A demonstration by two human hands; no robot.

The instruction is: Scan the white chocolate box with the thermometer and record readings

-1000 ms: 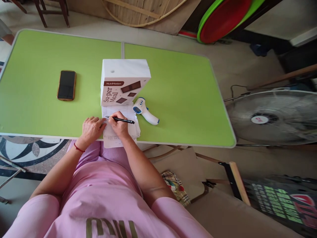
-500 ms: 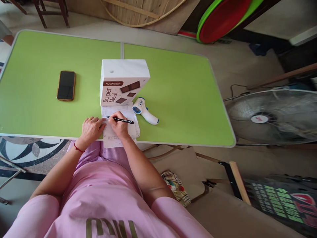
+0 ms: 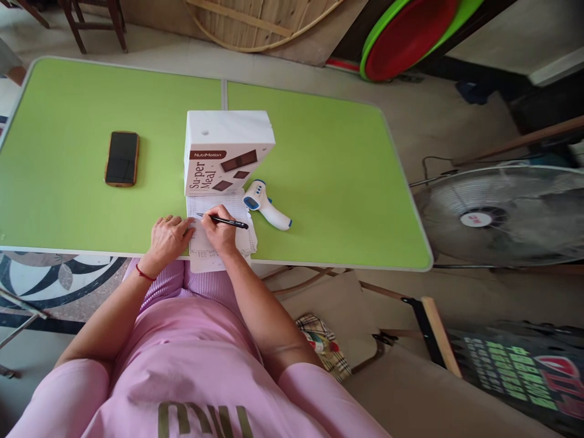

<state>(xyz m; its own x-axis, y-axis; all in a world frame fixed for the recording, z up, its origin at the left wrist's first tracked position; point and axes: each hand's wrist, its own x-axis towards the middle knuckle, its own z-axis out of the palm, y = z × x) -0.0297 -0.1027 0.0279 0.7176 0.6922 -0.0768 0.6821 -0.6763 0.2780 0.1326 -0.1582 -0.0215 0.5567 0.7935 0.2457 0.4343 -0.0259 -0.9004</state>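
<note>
My right hand (image 3: pixel 219 231) is shut on a black pen (image 3: pixel 228 222), its tip resting on a stack of printed paper sheets (image 3: pixel 239 210) at the table's near edge. My left hand (image 3: pixel 168 238) lies flat and holds nothing, with its fingertips against the left side of the sheets. Just beyond the paper stands a white NutriMotion Su-per Meal box (image 3: pixel 223 159). A white and blue infrared thermometer (image 3: pixel 264 205) lies to its right, close to the sheets. A black smartphone (image 3: pixel 121 159) in a tan case lies face up, left of the box.
The green folding table (image 3: pixel 319 152) has a pale rim and a centre seam. A metal floor fan (image 3: pixel 497 218) stands beyond its right edge. A broom head (image 3: pixel 431 331) and a checked bag (image 3: pixel 323 347) lie low on the right. Red-and-green round trays (image 3: pixel 406 36) lean at the back.
The pen tip has shifted slightly to the right on the paper. The whole scene has drifted a little in the view, and both hands keep their positions on the sheets.
</note>
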